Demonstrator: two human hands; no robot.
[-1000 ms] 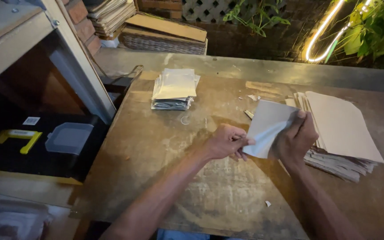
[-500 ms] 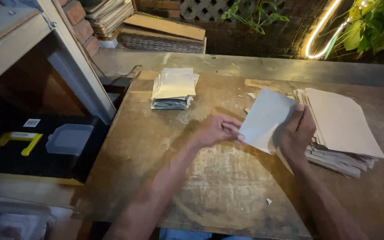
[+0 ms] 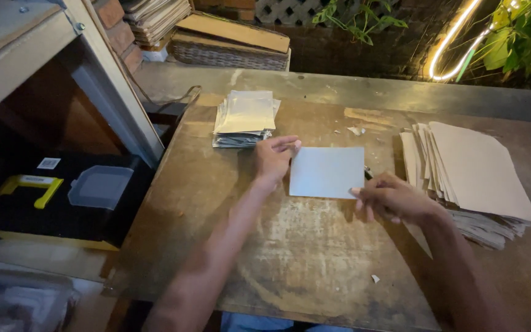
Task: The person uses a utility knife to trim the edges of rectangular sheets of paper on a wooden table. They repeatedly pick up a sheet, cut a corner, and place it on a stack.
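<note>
A pale grey sheet of paper [image 3: 327, 172] lies flat on the worn wooden table [image 3: 314, 270]. My left hand [image 3: 273, 158] rests at the sheet's left edge, fingers touching it. At the sheet's lower right corner, my right hand [image 3: 391, 198] presses down with its fingertips. A stack of finished folded papers [image 3: 245, 117] sits beyond my left hand. To the right of my right hand lies a thick pile of tan sheets [image 3: 474, 175], fanned at its left side.
A black toolbox with a yellow handle [image 3: 56, 193] sits low at the left under a metal shelf frame [image 3: 115, 92]. A wicker basket [image 3: 232, 52] and stacked papers [image 3: 155, 18] stand at the back. Small paper scraps [image 3: 356, 130] dot the table. A glowing light strip [image 3: 453, 37] curves among plants.
The sheet was held up between both hands; it now lies flat on the table, with my hands at its left edge and lower right corner.
</note>
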